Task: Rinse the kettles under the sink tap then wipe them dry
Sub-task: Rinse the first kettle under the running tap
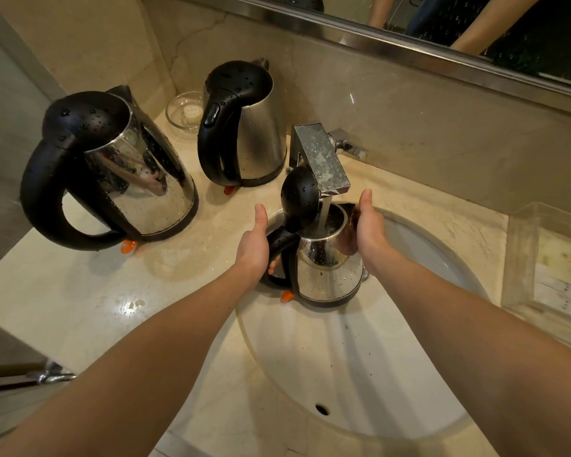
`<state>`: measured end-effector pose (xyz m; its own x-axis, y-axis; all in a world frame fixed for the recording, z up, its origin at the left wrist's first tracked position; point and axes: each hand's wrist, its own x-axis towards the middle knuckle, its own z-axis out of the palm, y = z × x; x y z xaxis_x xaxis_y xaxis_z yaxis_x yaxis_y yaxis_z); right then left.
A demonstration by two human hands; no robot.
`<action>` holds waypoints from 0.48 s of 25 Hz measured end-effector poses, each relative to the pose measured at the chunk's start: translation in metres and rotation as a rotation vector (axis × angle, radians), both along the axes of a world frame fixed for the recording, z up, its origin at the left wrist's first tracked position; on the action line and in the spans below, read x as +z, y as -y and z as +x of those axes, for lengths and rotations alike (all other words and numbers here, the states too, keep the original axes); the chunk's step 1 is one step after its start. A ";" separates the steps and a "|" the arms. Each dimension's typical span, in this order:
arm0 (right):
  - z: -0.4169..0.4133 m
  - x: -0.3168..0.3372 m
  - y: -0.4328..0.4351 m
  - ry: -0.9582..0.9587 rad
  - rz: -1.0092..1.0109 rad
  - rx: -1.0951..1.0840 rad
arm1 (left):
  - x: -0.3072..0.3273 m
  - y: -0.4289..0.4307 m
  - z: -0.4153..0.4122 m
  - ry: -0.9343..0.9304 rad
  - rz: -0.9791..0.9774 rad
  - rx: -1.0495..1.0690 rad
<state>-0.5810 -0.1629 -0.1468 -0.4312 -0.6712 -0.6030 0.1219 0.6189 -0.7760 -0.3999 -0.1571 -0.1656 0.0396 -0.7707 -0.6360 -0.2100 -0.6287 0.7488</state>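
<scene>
Holding the open kettle (330, 272) over the sink (343, 357) near its back edge, mouth under the running tap (320, 159). Keep the stream centred, fill partway, swirl, tip out. Your left hand (254, 245): fingers (273, 267) curled tight round the handle (279, 240), thumb up. Your right hand (371, 229) clasps the body, its fingers mostly hidden. The large kettle (139, 179) and the far kettle (257, 136) wait, wet, on the worktop (80, 291) at back left.

This is a bathroom. A white oval basin (343, 357) is sunk into a beige marble table (80, 291), with a square chrome tap (323, 159) behind it and a steel-framed wall mirror (475, 21) above. A small clear glass dish (185, 110) holds what looks like a wrapped toiletry. The steel kettle with a black handle (330, 268) under the tap has two twins, a near twin (139, 179) and a far twin (257, 133). Three alike speak of a hotel.
</scene>
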 end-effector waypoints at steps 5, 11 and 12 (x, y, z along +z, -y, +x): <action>-0.001 -0.001 0.001 -0.013 -0.005 0.003 | 0.001 -0.001 0.000 -0.017 -0.007 -0.001; -0.002 -0.002 -0.001 -0.040 -0.011 0.020 | 0.001 -0.002 0.001 -0.004 -0.017 0.011; -0.002 -0.003 -0.001 -0.050 -0.015 0.021 | 0.001 -0.003 0.000 -0.001 -0.015 0.012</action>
